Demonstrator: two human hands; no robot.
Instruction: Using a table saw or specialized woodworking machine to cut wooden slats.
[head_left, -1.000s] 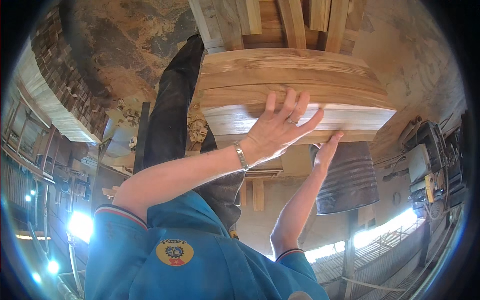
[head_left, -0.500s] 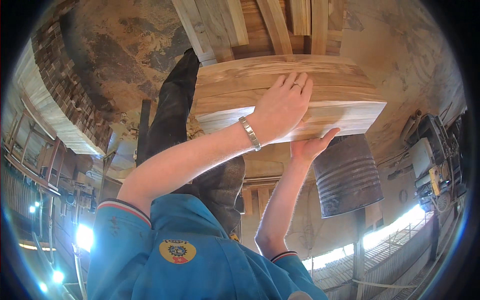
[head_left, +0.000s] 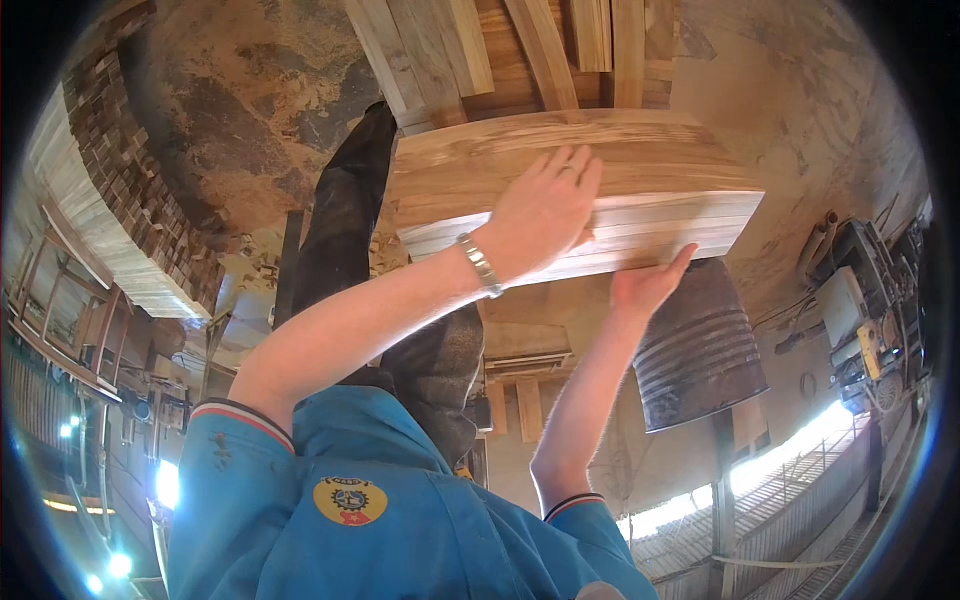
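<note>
A stack of flat wooden boards lies in front of me, its several layers showing along the near side. My left hand rests flat on the upper face near the middle, its fingers stretched out and close together. A metal-banded watch is on that wrist. At the near lower edge, right of the middle, is my right hand. Its thumb points up and to the right against the layered side. The boards hide its other fingers, so their grip cannot be made out.
Long wooden pieces lie beyond the stack. A dark ribbed drum stands close on the right, with machinery farther right. A large pile of stacked wood blocks lines the left. The floor is dusty and stained.
My right hand has slid to the right along the near edge of the boards. My left hand has shifted slightly left in the picture, still flat on the boards.
</note>
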